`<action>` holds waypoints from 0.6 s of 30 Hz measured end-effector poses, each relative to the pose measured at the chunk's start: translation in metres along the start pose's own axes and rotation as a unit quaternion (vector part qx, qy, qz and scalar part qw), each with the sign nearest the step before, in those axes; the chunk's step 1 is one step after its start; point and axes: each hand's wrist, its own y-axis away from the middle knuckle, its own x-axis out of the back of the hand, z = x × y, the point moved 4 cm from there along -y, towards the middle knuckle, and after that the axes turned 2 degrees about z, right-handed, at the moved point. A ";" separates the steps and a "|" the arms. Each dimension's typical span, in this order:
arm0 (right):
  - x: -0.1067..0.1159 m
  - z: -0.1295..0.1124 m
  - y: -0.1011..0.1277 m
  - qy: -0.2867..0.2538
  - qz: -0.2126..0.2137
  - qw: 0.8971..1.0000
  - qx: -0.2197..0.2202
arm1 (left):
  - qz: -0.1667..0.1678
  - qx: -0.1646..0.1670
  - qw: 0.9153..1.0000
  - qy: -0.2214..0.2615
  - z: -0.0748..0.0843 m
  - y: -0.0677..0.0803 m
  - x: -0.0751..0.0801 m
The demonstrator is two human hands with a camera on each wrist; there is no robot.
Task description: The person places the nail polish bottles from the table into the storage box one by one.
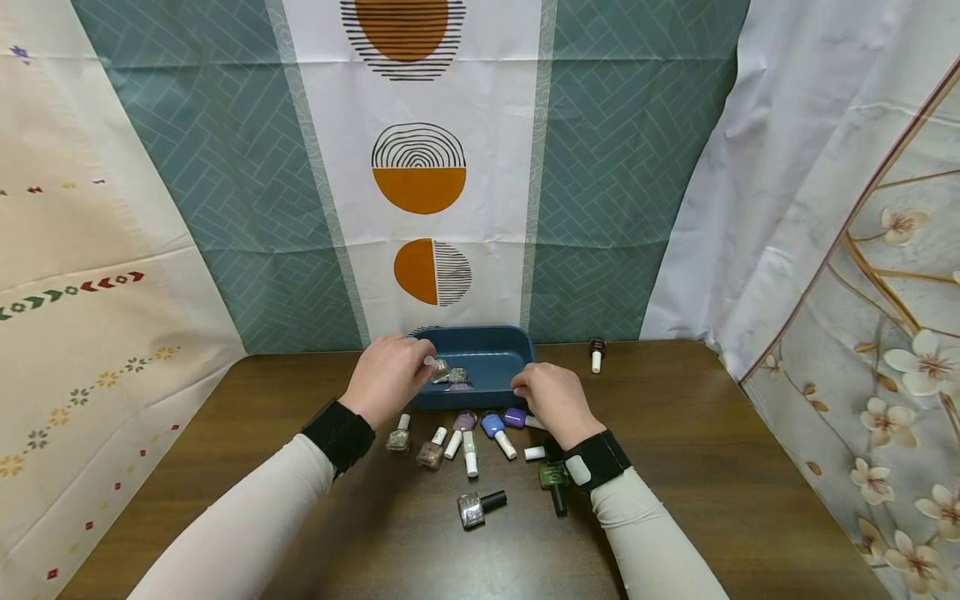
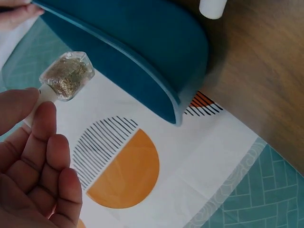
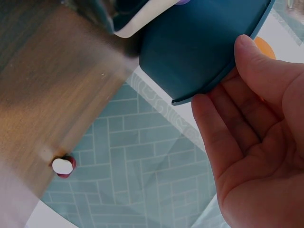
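My left hand (image 1: 390, 375) pinches the white cap of a nail polish bottle (image 2: 70, 78) filled with gold glitter, its glass end pointing toward the bin. That hand is over the left end of a dark blue plastic bin (image 1: 480, 401). With thumb and fingers, my right hand (image 1: 557, 400) grips the bin's rim at its right front corner. Inside the bin lies another glittery nail polish bottle (image 1: 457, 377). Just in front are a blue bottle (image 1: 492, 424), a purple bottle (image 1: 514, 417) and a mauve bottle (image 1: 465, 420), all with white caps.
Two glitter bottles (image 1: 430, 455) lie at the left front of the bin. Nearer me is a silver glitter bottle (image 1: 471, 510) with a black cap. A green bottle (image 1: 552, 475) lies under my right wrist. A dark red bottle (image 1: 597, 346) is at the table's back edge, by the curtain (image 1: 630, 208).
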 end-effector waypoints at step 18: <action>0.000 0.000 0.000 -0.007 0.009 1.000 0.005 | -0.017 0.025 0.998 -0.058 -0.031 -0.024 -0.024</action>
